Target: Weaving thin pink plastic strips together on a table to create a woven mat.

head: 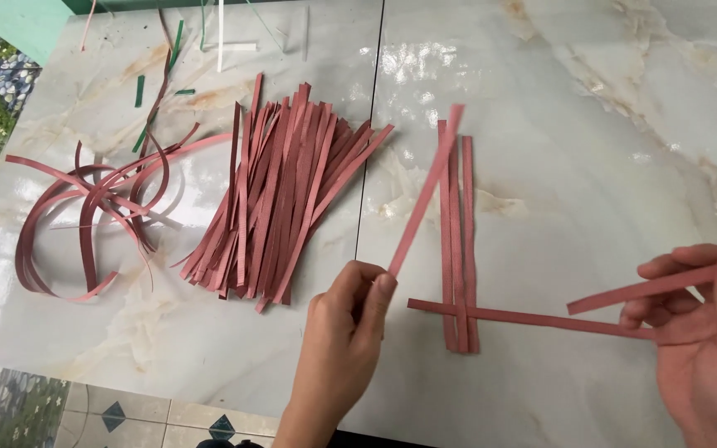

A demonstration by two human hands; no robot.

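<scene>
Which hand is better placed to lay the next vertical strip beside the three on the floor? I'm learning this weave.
Probably the left hand: it pinches a loose strip angled up over the three laid strips. The right hand is busy with the crosswise strip and a second strip.

A dusty-red flat strip slants up from the left hand, pinched at its lower end, its upper end tilted to the right and raised over the upright strips. Three like strips lie side by side on the marble surface, running away from the viewer, nearly touching. A long crosswise strip lies across their lower ends, its right end reaching the right hand. A shorter strip is held between that hand's thumb and fingers, angled slightly upward to the right.
</scene>
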